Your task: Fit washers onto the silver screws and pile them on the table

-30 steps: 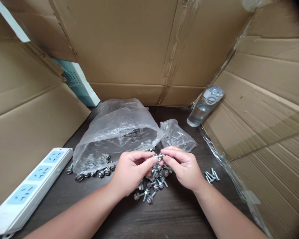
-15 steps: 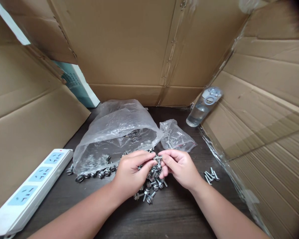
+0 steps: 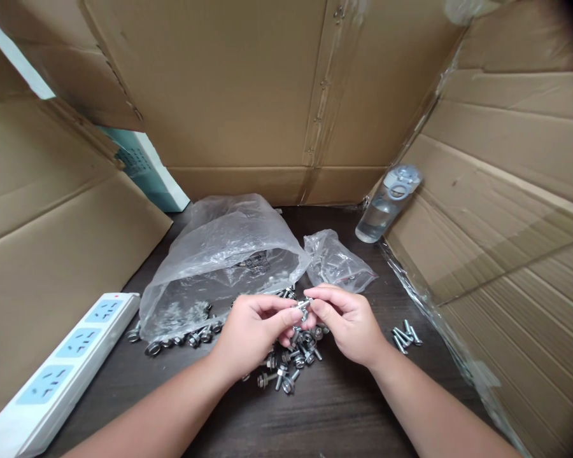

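Between my two hands is a small silver bolt [image 3: 304, 305], held above a pile of bolts. My left hand [image 3: 258, 327] pinches its left end with thumb and forefinger. The fingertips of my right hand [image 3: 346, 321] are closed at its other end. Fingers cover part of the bolt, so any nut or washer on it is hard to make out. Below lies the heap of bolts [image 3: 298, 356], several with nuts and washers on them. A large clear plastic bag [image 3: 229, 222] lies with its mouth toward me, with more bolts inside and along its edge.
Behind my right hand lies a small plastic bag [image 3: 339, 264] of hardware. Several bare bolts [image 3: 407, 336] form a group at the right. A water bottle [image 3: 386, 207] leans by the right cardboard wall [image 3: 516, 191]. At the left lies a white power strip [image 3: 67, 362].
The bolt has tilted slightly between my fingers, and the fingers of both hands have shifted their grip. The view has moved a little; the bags and piles stay in place.
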The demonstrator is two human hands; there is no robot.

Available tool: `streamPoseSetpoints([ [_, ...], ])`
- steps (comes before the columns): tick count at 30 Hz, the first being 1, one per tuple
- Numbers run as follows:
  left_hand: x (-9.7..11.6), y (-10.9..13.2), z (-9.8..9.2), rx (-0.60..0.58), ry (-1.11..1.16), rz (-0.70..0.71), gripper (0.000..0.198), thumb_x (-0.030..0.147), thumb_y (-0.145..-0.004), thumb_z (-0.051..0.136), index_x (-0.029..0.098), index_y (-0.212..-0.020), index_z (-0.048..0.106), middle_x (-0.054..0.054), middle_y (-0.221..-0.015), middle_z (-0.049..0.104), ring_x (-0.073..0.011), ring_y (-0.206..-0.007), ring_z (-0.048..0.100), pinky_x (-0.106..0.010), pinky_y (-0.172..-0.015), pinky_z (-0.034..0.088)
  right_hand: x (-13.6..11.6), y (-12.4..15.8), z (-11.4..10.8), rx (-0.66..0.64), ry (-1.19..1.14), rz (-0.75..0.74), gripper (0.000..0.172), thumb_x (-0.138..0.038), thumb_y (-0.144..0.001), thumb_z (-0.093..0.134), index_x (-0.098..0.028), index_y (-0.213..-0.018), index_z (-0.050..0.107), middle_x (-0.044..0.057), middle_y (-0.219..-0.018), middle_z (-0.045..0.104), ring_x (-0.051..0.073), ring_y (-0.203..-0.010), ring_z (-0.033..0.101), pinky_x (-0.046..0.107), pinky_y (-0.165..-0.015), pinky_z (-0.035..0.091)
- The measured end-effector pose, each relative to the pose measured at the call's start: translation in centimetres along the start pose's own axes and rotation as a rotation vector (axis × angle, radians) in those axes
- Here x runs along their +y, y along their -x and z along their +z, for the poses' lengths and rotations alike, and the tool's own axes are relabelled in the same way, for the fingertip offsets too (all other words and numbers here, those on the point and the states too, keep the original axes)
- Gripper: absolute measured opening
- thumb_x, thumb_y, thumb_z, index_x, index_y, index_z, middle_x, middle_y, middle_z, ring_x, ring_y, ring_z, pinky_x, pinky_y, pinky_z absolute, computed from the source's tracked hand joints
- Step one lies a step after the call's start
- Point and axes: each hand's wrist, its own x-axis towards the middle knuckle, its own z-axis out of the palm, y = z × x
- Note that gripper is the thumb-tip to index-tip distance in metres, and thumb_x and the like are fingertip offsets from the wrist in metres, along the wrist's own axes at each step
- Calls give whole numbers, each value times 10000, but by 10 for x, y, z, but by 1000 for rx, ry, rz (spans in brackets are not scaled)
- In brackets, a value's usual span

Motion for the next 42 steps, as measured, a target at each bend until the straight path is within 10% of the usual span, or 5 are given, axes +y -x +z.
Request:
streamPoseSetpoints([
  [4,1,0,0,4,-31,24,103,247,-802,697,174,-793,770,-7,-579,669,-87,-463,570,-177,-464,502,0,0,3,7,-113,153,208,-354,-900,633,-169,-983,678,-24,-598,639,121,-551,670,240,-579,562],
  [10,-10,-1,-2,177,-513,711,100,110,-814,669,136,-871,748,-64,-753,724,-135,-661,676,-207,-612,553,0,-1,7,17,-264,254,275,-402,-850,692,-135,-908,664,-41,-586,605,98,-458,642,198,-486,546],
  [14,-17,-3,-4,221,-635,880,185,44,-811,657,134,-961,717,-81,-858,737,-134,-746,702,-196,-679,568,2,-2,10,56,-381,313,282,-396,-810,737,-130,-878,672,-42,-625,598,64,-416,584,195,-435,549],
  [42,-2,0,0,242,-456,533,87,123,-778,709,159,-828,770,-31,-726,753,-133,-618,699,-186,-580,556,-3,1,2,18,149,-114,160,-263,-943,554,-186,-1009,678,27,-728,668,157,-690,662,314,-712,556],
])
